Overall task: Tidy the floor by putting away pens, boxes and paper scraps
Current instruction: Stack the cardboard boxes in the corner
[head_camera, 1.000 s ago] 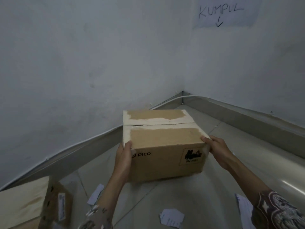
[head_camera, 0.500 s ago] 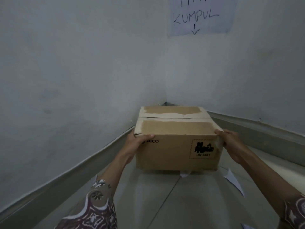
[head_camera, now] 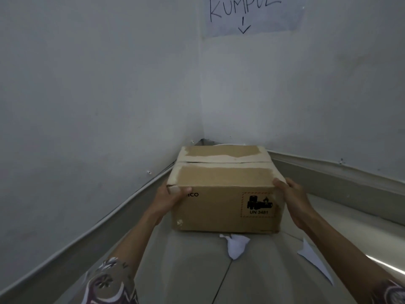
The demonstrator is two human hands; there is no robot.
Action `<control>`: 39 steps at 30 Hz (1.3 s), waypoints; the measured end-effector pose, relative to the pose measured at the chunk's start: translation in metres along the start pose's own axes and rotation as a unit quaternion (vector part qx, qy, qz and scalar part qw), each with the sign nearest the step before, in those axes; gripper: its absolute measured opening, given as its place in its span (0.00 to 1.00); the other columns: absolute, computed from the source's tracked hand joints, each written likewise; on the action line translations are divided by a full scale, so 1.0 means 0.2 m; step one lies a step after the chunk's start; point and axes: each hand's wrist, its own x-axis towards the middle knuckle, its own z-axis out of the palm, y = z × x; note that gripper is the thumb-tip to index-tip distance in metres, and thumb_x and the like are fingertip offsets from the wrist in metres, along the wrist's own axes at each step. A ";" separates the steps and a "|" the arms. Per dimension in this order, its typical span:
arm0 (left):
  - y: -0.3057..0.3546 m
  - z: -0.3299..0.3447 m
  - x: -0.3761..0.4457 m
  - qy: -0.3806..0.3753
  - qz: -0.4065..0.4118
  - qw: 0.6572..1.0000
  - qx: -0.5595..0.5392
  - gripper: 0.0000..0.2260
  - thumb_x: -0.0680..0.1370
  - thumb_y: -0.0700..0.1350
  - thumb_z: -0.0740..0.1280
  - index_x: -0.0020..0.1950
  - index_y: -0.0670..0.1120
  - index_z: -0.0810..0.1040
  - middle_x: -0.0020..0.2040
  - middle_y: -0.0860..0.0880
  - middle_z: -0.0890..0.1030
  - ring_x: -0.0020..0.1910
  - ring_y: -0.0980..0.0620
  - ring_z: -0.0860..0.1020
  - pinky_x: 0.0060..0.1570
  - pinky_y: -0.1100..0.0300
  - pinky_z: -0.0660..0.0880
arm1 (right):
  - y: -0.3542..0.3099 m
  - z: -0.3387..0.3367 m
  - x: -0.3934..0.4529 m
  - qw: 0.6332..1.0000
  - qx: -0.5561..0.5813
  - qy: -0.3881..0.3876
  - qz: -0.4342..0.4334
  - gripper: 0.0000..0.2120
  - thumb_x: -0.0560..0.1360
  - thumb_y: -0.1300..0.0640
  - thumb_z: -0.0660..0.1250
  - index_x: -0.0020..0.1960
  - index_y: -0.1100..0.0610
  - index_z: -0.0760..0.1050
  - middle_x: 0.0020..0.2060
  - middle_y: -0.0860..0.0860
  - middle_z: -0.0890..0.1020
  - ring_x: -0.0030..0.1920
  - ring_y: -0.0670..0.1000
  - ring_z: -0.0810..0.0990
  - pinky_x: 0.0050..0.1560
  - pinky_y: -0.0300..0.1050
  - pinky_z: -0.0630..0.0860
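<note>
A brown cardboard box (head_camera: 223,189) with torn tape strips on top and a black UN 3481 label sits low in the room's corner. My left hand (head_camera: 169,197) grips its near left corner, thumb on the front face. My right hand (head_camera: 292,198) clasps its right side. A crumpled white paper scrap (head_camera: 235,245) lies on the floor just in front of the box. A second pointed paper scrap (head_camera: 313,260) lies to the right on the tiles.
Two white walls meet behind the box, with a grey skirting board (head_camera: 333,174) along each. A paper sign (head_camera: 252,14) reading KUMPUL with a down arrow is taped above the corner. Grey floor tiles (head_camera: 192,270) stretch toward me.
I have carried the box forward into the corner and lowered it toward the floor. The other box and scraps at the left have dropped out of view.
</note>
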 end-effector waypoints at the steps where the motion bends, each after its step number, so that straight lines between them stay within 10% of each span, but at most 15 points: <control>1: 0.00 0.01 0.01 0.032 0.002 0.999 0.023 0.21 0.70 0.46 0.74 0.60 0.48 0.72 0.53 0.51 0.78 0.46 0.55 0.77 0.38 0.62 0.77 | 0.01 0.02 -0.01 1.000 0.014 0.000 -0.007 0.14 0.78 0.57 0.61 0.62 0.60 0.72 0.52 0.56 0.78 0.46 0.52 0.77 0.37 0.40 0.72; 7: -0.09 0.05 0.12 0.131 0.010 0.988 0.076 0.26 0.72 0.46 0.73 0.63 0.38 0.66 0.56 0.46 0.72 0.57 0.49 0.73 0.56 0.53 0.72 | 0.10 0.13 -0.10 0.998 0.003 0.044 -0.051 0.18 0.73 0.59 0.68 0.62 0.58 0.70 0.51 0.53 0.78 0.48 0.52 0.76 0.43 0.43 0.73; 17: -0.08 0.09 0.25 0.012 -0.060 0.996 0.070 0.31 0.79 0.56 0.57 0.75 0.41 0.53 0.74 0.46 0.61 0.72 0.46 0.62 0.70 0.51 0.62 | 0.21 0.20 -0.14 0.990 -0.035 0.076 -0.110 0.21 0.76 0.55 0.64 0.68 0.57 0.65 0.53 0.50 0.76 0.51 0.50 0.74 0.50 0.43 0.69; 29: 0.03 0.03 0.13 -0.005 -0.025 0.995 0.101 0.23 0.80 0.49 0.59 0.73 0.44 0.60 0.62 0.54 0.66 0.61 0.54 0.67 0.58 0.61 0.64 | 0.17 0.11 -0.12 0.994 -0.089 -0.025 -0.054 0.18 0.79 0.54 0.60 0.68 0.56 0.66 0.58 0.52 0.77 0.56 0.51 0.76 0.56 0.44 0.70; 35: 0.10 0.01 -0.10 0.029 -0.047 0.992 0.110 0.28 0.80 0.53 0.57 0.76 0.44 0.53 0.76 0.47 0.59 0.75 0.47 0.58 0.69 0.56 0.59 | 0.05 0.12 -0.28 0.989 -0.096 0.029 -0.108 0.11 0.76 0.60 0.64 0.57 0.53 0.67 0.52 0.52 0.75 0.51 0.50 0.74 0.44 0.38 0.69; 39: 0.11 -0.11 -0.25 0.091 -0.089 0.983 0.135 0.31 0.79 0.58 0.57 0.76 0.42 0.54 0.77 0.44 0.57 0.75 0.44 0.59 0.72 0.50 0.58 | -0.05 0.20 -0.43 0.989 -0.110 0.018 -0.102 0.25 0.76 0.61 0.63 0.71 0.56 0.59 0.68 0.54 0.68 0.69 0.54 0.65 0.66 0.47 0.66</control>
